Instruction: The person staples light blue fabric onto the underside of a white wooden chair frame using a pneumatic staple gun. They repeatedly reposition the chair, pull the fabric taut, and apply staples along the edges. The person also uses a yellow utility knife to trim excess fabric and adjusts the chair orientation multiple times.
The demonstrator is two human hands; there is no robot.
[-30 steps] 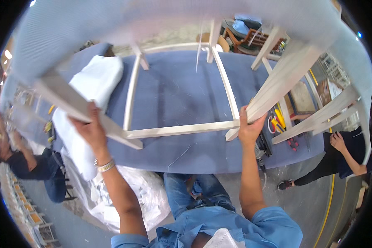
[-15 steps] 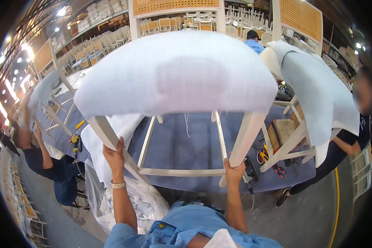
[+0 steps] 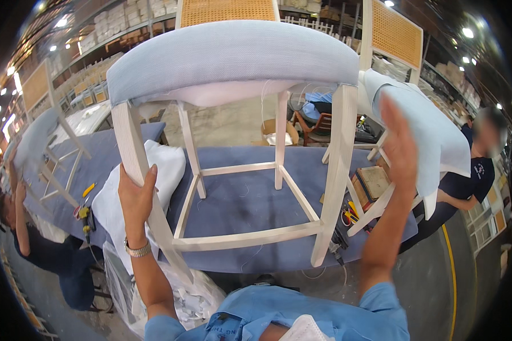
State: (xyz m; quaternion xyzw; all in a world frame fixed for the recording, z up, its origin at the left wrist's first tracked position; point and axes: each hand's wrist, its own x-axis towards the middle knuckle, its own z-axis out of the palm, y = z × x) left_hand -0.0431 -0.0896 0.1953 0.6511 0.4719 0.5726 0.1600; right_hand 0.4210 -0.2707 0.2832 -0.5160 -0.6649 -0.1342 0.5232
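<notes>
Here, padded chair (image 3: 233, 54), left hand (image 3: 135, 196) gripping leg (image 3: 129, 142)

A rumpled white cloth (image 3: 109, 198) lies on the blue-grey tabletop (image 3: 239, 200). A yellow painted line (image 3: 451, 267) crosses the grey floor (image 3: 425, 278).

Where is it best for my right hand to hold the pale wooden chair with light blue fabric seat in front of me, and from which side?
Probably the straight, pale wooden near right leg, midway between seat and pale lower rail, from the right: your open, bare right hand is on that side, the leg is uncovered, and your bare left hand grips the matching left leg.
</notes>
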